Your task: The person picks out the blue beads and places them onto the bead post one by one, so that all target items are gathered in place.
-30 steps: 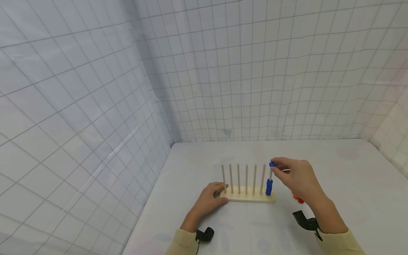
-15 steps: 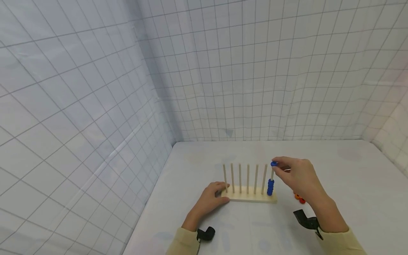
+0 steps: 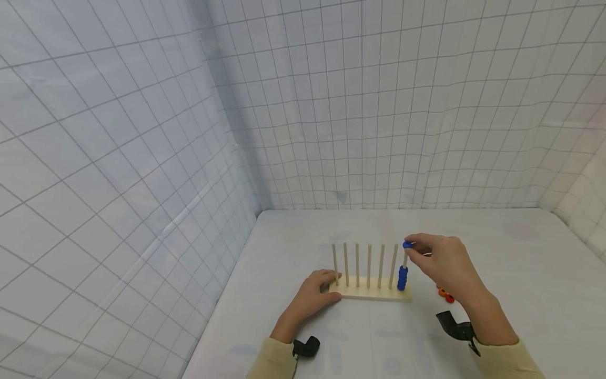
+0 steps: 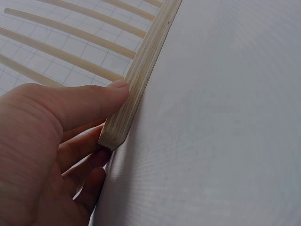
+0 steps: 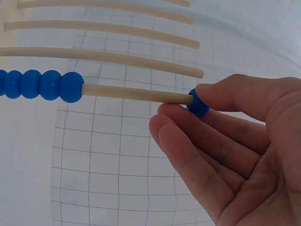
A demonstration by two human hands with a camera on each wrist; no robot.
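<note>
A pale wooden peg board (image 3: pixel 370 296) stands upright on the table with a row of several thin pegs. My left hand (image 3: pixel 309 296) grips its left end. In the left wrist view the thumb (image 4: pixel 120 87) presses the edge of the base (image 4: pixel 134 89), with the other fingers partly hidden behind. My right hand (image 3: pixel 442 266) pinches a blue bead (image 5: pixel 199 104) between thumb and fingers at the top of the rightmost peg (image 5: pixel 136 94). How far the peg goes into that bead is hidden. Lower on this peg sits a stack of blue beads (image 3: pixel 402 278).
Several red and orange beads (image 3: pixel 450 298) lie on the table right of the board, partly hidden by my right forearm. The other pegs (image 3: pixel 369 266) carry no beads. Gridded white sheets (image 3: pixel 360 131) hang at the back and sides of the white table (image 3: pixel 369 347).
The head view has shifted slightly, so everything sits a little further right in it. Both hands keep their holds, and the blue bead stays at the peg's top.
</note>
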